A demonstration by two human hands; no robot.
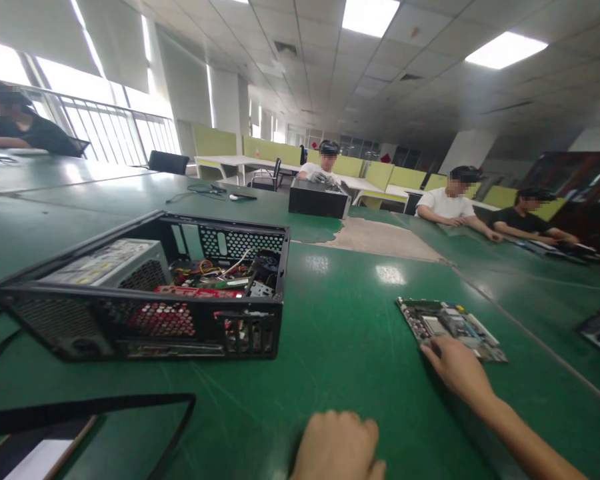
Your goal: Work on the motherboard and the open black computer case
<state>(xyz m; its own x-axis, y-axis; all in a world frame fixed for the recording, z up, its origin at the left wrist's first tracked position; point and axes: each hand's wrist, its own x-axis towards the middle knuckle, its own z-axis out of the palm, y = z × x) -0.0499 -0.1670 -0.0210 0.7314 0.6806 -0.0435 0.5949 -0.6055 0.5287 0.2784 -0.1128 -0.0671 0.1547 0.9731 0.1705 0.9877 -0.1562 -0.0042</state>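
My right hand (457, 365) reaches forward on the green table (340, 333), and its fingers touch the near edge of a bare green circuit board (447, 321) lying flat; how tightly they close on it is hidden. My left hand (339, 445) rests as a loose fist on the table near the bottom edge, with nothing seen in it. An open black computer case (150, 293) stands to the left, holding a grey power supply (115, 263), coloured wires and a red board.
A black panel (80, 427) lies at the near left. Another black case (319, 199) stands far across the table before a seated person (325, 167). Two more people (480, 203) sit along the right side, and one (10, 123) sits at the far left.
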